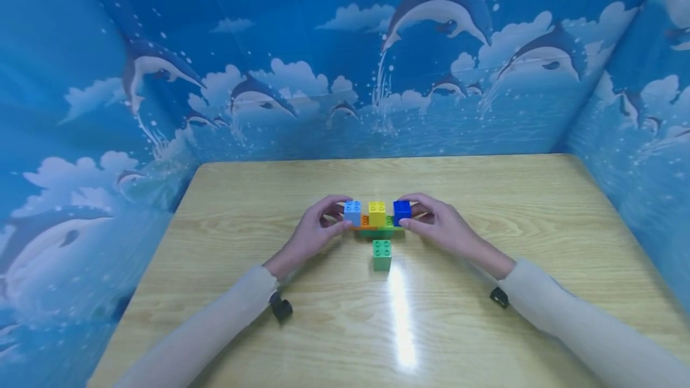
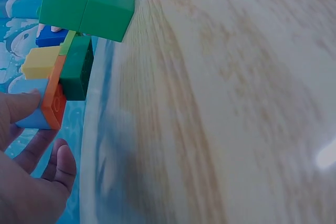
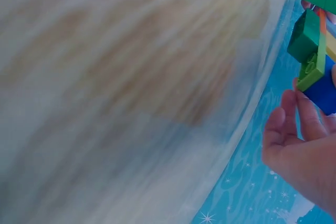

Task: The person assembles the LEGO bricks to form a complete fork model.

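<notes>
A block assembly sits between both hands in the head view. On top are a light blue block (image 1: 353,212), a yellow block (image 1: 377,214) and a dark blue block (image 1: 402,212). Beneath them run an orange piece (image 2: 54,98) and a lime green piece (image 3: 313,72), with a dark green block (image 2: 77,69) under those. My left hand (image 1: 318,226) pinches the light blue end between thumb and fingers. At the other end, my right hand (image 1: 444,223) pinches the dark blue block. Whether the assembly touches the table is unclear.
Nearer to me, a tower of two stacked green blocks (image 1: 382,256) stands upright on the wood-grain table (image 1: 259,340). Blue dolphin-printed curtains (image 1: 302,58) rise behind the table and along its sides. Light glares off the tabletop in front of the tower.
</notes>
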Action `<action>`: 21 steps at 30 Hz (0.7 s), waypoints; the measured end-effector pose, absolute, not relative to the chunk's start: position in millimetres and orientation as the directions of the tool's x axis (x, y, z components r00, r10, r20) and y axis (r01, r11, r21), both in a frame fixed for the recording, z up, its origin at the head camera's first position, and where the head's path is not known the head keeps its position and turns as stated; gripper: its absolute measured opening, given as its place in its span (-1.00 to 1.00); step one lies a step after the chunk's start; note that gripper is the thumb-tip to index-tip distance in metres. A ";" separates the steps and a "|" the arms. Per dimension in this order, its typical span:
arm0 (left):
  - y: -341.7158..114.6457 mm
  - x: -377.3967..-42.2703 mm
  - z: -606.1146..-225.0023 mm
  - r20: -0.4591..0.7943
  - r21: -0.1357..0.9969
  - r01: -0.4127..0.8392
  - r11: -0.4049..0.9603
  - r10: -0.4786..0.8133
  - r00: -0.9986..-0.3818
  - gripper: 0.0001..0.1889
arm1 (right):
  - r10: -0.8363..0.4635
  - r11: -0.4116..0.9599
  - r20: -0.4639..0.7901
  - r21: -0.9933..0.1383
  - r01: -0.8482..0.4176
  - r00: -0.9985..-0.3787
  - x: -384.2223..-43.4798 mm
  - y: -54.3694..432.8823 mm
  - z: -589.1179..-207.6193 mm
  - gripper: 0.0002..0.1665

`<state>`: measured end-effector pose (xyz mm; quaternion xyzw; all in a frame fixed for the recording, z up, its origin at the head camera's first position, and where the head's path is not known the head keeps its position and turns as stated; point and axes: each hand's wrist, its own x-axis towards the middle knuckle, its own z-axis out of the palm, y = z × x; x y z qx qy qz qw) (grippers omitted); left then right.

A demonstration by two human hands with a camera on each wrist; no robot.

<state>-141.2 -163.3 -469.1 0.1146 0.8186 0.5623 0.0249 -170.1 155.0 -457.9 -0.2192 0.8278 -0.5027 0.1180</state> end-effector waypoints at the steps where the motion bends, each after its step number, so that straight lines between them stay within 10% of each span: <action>1: -163.2 -140.5 -467.7 0.095 0.924 0.168 0.343 0.220 -0.971 -0.44 | -0.480 0.394 0.044 -0.882 -0.260 -0.876 -169.0 155.5 -457.8 -0.44; 21: -161.3 -131.0 -448.7 0.177 0.902 0.254 0.350 0.239 -0.955 -0.45 | -0.437 0.373 0.232 -0.833 -0.409 -0.869 -155.0 155.6 -449.3 -0.43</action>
